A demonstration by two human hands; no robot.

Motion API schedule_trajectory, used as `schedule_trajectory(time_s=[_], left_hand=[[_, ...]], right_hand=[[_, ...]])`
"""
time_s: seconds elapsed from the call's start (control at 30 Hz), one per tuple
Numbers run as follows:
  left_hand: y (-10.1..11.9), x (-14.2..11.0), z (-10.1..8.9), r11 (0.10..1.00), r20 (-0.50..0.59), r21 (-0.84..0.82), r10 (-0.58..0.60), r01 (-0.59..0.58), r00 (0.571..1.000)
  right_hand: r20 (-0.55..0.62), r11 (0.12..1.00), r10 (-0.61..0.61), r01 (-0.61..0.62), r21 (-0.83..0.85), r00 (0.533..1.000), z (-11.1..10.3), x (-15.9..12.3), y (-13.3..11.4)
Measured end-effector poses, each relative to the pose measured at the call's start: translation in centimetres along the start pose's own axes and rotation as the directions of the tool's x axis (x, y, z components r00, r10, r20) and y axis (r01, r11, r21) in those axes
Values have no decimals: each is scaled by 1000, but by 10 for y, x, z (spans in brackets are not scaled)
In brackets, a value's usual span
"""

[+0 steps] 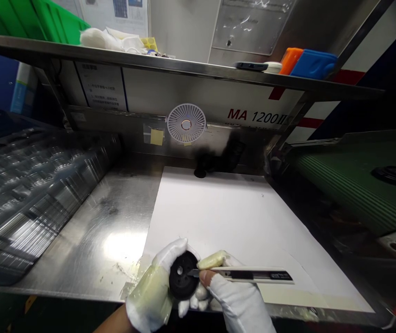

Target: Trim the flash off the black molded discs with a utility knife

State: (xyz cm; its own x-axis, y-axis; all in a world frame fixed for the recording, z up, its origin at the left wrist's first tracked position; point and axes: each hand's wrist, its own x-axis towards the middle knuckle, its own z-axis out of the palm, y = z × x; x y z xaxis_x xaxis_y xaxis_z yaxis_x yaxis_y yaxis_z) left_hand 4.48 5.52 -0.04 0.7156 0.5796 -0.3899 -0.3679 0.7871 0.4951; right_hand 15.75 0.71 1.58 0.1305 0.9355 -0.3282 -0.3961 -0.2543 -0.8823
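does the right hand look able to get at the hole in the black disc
Probably yes: the right hand holds a snap-off utility knife, blade tip beside the hole, and the left hand grips the black disc from the side, leaving its face free.

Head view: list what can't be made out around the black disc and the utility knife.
Black disc: back face hidden by the left hand.
Utility knife: blade edge too small to tell where it meets the disc.
Left forearm: cut off by the bottom edge.
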Motion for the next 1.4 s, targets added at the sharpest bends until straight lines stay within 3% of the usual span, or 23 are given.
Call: schedule_trajectory(time_s=[0.53, 0.77, 0.97, 1.07, 1.17, 1.27, 1.4], left_hand=[[4, -2, 10, 1000, -58, -18, -7, 6, 998], [2, 0, 9, 1000, -77, -12, 12, -13, 997], [5, -3, 8, 1000, 27, -17, -11, 11, 1000], [11, -9, 7, 988, 48, 57, 142, -145, 989], [15, -11, 5, 897, 18, 280, 351, -342, 936], [16, -7, 4, 826, -39, 424, 426, -371, 904], [16, -2, 7, 814, -123, 449, 464, -368, 877]], right_hand=[[-86, 1000, -21, 20, -18, 996, -1, -3, 0], [-66, 1000, -13, 13, 5, 998, 0, -4, 0], [-22, 994, -55, 57, 91, 998, -6, 2, 2], [-39, 976, -91, 97, 195, 995, -15, 7, -6], [-104, 965, -145, 164, 205, 984, -21, 8, -11], [-137, 955, -170, 197, 221, 976, -17, 6, -7], [-154, 956, -179, 209, 206, 972, -6, 2, 0]])
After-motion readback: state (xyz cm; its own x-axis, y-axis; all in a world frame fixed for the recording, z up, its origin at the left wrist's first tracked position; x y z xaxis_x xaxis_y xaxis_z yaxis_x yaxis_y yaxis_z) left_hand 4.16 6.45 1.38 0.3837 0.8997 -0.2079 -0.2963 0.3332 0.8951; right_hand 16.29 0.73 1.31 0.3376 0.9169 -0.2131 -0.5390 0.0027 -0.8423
